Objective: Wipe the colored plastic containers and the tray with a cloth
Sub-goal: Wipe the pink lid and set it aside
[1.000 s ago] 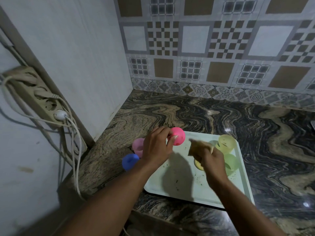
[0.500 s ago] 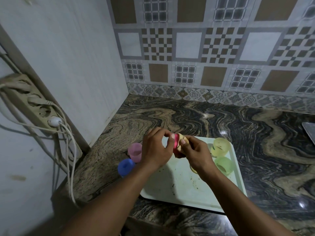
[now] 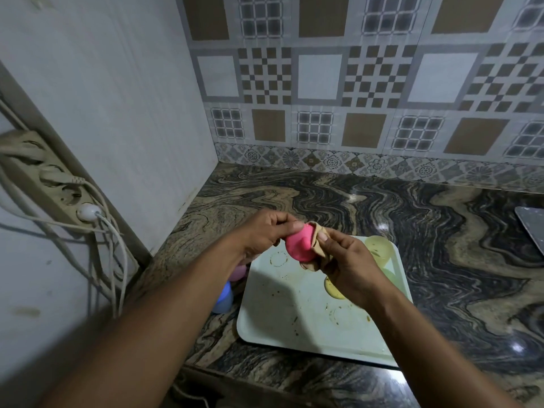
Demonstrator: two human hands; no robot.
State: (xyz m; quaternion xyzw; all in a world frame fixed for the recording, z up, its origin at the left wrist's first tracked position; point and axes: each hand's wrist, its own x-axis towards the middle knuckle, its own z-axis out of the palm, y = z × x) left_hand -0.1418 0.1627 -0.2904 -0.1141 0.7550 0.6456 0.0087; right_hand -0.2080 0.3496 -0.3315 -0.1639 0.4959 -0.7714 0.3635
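Two hands are being used above the tray [image 3: 279, 316]: the pink container [image 3: 298, 246] is being pinched by the left hand [image 3: 260, 234], the cloth [image 3: 315, 245] gripped and pressed on it by the right hand [image 3: 350, 269]. Pressed too hard, the container could be pushed loose and dropped.

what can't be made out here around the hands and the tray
Head view, the only one:
1. Pink container: the side facing the right hand is covered by the cloth.
2. Blue container and pale pink container: mostly behind the left forearm.
3. Green container: nearly all behind the right hand; the yellow container is half hidden too.
4. Grey object: cut off by the right edge, kind unclear.
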